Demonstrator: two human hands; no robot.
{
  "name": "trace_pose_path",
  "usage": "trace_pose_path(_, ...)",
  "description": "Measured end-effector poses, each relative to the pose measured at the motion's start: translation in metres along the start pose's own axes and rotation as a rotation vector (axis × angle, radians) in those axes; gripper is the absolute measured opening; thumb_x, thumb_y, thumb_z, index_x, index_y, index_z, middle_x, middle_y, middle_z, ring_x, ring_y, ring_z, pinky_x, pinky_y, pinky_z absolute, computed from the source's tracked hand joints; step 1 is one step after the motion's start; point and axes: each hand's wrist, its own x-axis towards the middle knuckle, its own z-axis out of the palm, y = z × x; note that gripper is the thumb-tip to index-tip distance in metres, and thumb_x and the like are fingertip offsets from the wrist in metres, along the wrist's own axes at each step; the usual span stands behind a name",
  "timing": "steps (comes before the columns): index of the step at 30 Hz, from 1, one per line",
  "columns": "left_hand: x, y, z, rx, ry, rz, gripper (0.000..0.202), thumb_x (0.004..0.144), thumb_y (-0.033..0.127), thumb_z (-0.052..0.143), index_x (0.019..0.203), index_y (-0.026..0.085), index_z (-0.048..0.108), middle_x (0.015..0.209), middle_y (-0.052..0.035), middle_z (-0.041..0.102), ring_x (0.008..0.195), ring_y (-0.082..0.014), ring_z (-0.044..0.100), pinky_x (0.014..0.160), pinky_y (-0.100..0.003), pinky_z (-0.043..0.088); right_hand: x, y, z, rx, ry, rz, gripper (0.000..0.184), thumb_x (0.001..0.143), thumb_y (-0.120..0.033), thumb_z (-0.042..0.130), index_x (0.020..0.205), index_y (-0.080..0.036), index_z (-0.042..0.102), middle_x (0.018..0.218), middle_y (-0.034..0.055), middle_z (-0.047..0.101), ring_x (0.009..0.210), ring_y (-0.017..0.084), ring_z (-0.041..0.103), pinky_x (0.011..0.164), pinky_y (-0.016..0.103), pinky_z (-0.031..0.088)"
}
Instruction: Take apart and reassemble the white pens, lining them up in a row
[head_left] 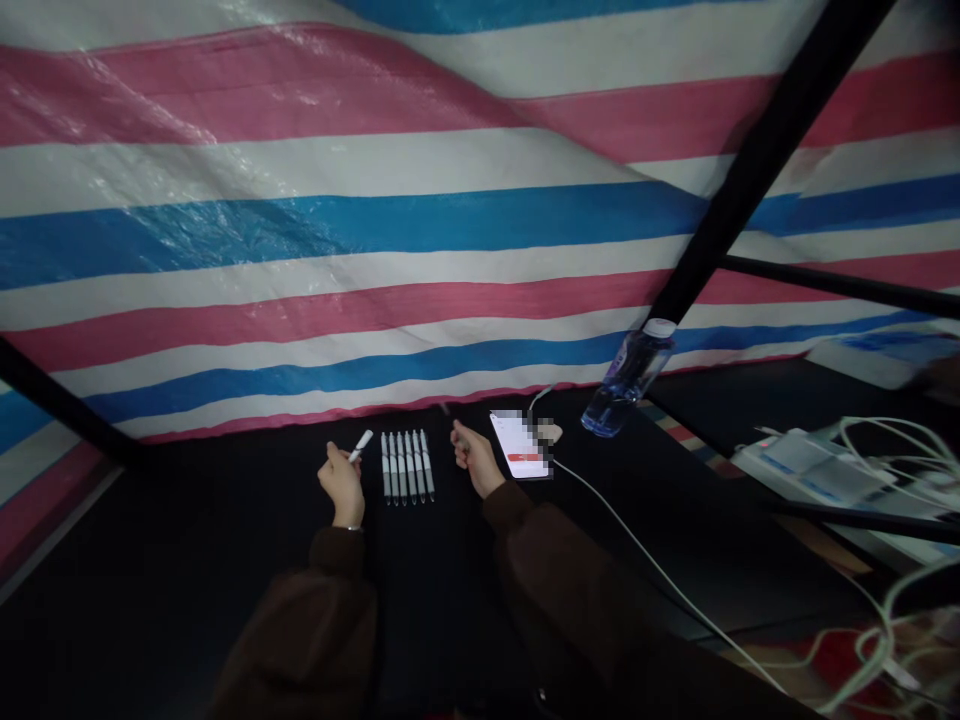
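Curled closed around a white pen barrel (361, 445), the fingers of the left hand (341, 487), with the barrel's free end tilted up and inward. Closed as well in the right hand (478, 458), a slim dark rod (445, 408), most of it hidden by the fingers and only a thin tip showing past them; its exact kind impossible to tell from this view. Between the two hands, touched by neither, a tidy row of about six pens (405, 465), white with grey grips, lying side by side and parallel on the black counter (442, 610). Just beside the right hand, a smartphone (520, 445) lying flat, its screen lit white with a red bar and partly pixelated, and a white cable (600, 515) trailing from it toward the lower right. Farther right, a blue-tinted plastic water bottle (626, 380), tilted, its cap up against a black frame pole (765, 160). Along the far side, a pink, white and blue striped tarpaulin (375, 240). At the right edge, a white power strip (814, 470) under loops of white wire. Dark brown sleeves (300, 640) on both forearms.
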Motion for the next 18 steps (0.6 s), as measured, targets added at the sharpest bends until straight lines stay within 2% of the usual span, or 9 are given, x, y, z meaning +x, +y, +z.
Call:
trace_pose_path(3, 0.0000, 0.0007, 0.0006, -0.087, -0.014, -0.034, 0.049, 0.077, 0.055, 0.038, 0.048, 0.017, 0.045, 0.036, 0.0031, 0.040, 0.031, -0.0075, 0.035, 0.034, -0.020, 0.023, 0.0052, -0.0057, -0.0059, 0.308, 0.116, 0.087, 0.042, 0.074, -0.055, 0.053, 0.055, -0.020, 0.041, 0.045, -0.0091, 0.021, 0.037, 0.006, 0.016, 0.036, 0.022, 0.014)
trace_pose_path(6, -0.0015, 0.0019, 0.0007, -0.122, -0.006, -0.035, 0.051, 0.074, 0.060, 0.040, 0.049, 0.016, 0.045, 0.037, 0.0028, 0.042, 0.030, -0.0069, 0.035, 0.032, -0.019, 0.023, 0.0062, -0.0085, -0.0083, 0.435, 0.152, 0.117, 0.041, 0.079, -0.052, 0.047, 0.055, -0.020, 0.038, 0.043, -0.0093, 0.020, 0.036, 0.006, 0.017, 0.036, 0.021, 0.016)
trace_pose_path(12, -0.0034, 0.0035, 0.0003, -0.135, -0.007, -0.042, 0.053, 0.072, 0.064, 0.041, 0.050, 0.016, 0.046, 0.037, 0.0024, 0.043, 0.030, -0.0068, 0.036, 0.031, -0.019, 0.023, 0.0037, -0.0090, -0.0072, 0.474, 0.136, 0.145, 0.035, 0.079, -0.046, 0.047, 0.058, -0.020, 0.040, 0.044, -0.0083, 0.025, 0.036, 0.006, 0.021, 0.036, 0.021, 0.017)
trace_pose_path(18, -0.0029, 0.0017, -0.0005, -0.074, -0.030, -0.019, 0.052, 0.074, 0.061, 0.039, 0.049, 0.016, 0.047, 0.036, 0.0034, 0.041, 0.031, -0.0072, 0.036, 0.032, -0.020, 0.025, 0.0046, -0.0092, -0.0082, 0.319, 0.119, 0.076, 0.037, 0.075, -0.055, 0.046, 0.059, -0.022, 0.039, 0.045, -0.0081, 0.024, 0.036, 0.008, 0.021, 0.036, 0.024, 0.018)
